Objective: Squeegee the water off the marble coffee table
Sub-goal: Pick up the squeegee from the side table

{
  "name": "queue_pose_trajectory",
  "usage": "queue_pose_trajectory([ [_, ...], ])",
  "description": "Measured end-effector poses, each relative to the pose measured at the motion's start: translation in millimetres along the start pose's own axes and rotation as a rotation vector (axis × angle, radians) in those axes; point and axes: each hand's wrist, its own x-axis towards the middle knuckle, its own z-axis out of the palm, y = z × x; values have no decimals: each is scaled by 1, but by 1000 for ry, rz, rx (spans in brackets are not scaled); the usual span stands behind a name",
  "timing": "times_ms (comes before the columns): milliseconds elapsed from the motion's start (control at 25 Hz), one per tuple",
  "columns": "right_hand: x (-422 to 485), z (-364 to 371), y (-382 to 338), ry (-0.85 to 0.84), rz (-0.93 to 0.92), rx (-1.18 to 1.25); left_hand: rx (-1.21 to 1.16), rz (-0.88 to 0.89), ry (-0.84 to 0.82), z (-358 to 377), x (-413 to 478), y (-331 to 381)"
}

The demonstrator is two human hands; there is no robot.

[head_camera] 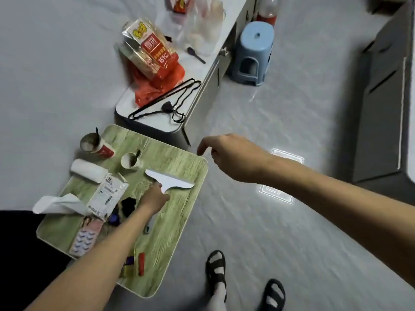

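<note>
Black sandals (216, 269) on both feet stand on the pale grey floor at the bottom of the view, just right of the table (177, 223), whose top reads as green with a wood-like grain and rounded corners. On its near end lie a red lighter (141, 263) and a pink pack of false lashes (86, 237). Farther in are a crumpled tissue (58, 204) and a white printed packet (107, 194).

The left hand (155, 197) reaches over the middle of the table with its fingers curled round the short handle of the white squeegee (169, 179). The wide blade lies crosswise on the bare right half of the top, near the far right corner. Left of the blade are a roll of paper (88, 170), a small paper cup (130, 161) and a red cup (96, 145) with a straw in it.

The right hand (233, 157) hangs in the air beyond the table's far right corner, over the floor. It holds nothing, and its fingers droop loosely curled and close together.

Past the table stands a low white cabinet (125, 104) carrying a black hanger (166, 97) and a bag of sliced bread (150, 50) on red plastic. A blue stool (253, 52) sits on the floor to its right.
</note>
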Motion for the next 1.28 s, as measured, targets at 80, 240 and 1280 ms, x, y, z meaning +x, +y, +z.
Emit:
queue_pose_trajectory([
  [80, 35, 40, 22, -38, 22, 41, -21, -79, 15, 30, 47, -19],
  [240, 65, 110, 65, -136, 99, 136, 103, -230, 52, 82, 106, -48],
  [1280, -122, -235, 177, 453, 431, 393, -773, 553, -430, -139, -170, 522],
])
